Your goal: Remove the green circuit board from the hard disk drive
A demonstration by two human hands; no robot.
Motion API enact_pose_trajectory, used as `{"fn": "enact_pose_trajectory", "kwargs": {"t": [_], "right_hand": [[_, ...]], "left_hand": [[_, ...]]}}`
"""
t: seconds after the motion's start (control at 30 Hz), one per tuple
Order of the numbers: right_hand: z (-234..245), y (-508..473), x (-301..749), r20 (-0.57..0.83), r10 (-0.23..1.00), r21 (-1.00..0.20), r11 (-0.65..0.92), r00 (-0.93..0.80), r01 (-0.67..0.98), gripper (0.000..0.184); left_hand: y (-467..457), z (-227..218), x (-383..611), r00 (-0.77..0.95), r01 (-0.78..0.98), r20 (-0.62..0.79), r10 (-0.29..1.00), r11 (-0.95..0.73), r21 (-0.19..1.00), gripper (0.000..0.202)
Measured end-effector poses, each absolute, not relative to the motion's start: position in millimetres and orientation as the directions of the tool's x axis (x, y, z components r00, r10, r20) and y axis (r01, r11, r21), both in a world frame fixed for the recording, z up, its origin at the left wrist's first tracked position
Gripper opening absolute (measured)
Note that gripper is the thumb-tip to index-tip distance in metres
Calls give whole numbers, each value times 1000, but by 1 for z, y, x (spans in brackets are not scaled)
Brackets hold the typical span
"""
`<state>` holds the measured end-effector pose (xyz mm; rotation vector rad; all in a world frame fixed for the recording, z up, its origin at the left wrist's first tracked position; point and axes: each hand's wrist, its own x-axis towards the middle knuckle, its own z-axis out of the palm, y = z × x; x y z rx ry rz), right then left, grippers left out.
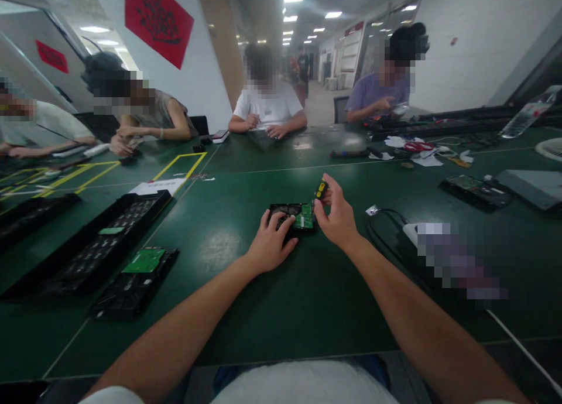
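Observation:
A black hard drive with a green circuit board on top lies flat on the green table in front of me. My left hand rests on its near left edge, fingers curled over it and holding it down. My right hand is closed around a small yellow and black screwdriver, held upright at the drive's right end.
Black trays with drives and a green board lie at left. A black cable and a white box sit at right. More drives, papers and red scissors lie further back. Other people sit along the far edge.

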<state>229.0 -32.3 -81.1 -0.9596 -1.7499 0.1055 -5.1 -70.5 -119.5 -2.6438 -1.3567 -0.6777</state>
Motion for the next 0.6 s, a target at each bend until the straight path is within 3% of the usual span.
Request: {"fn": "enact_pose_trajectory", "kwargs": {"t": [0.6], "right_hand": [[-81, -33, 228, 753, 654, -515, 654, -73, 553, 65]], "left_hand": [[-71, -117, -5, 504, 787, 417, 756, -601, 139, 60]]}}
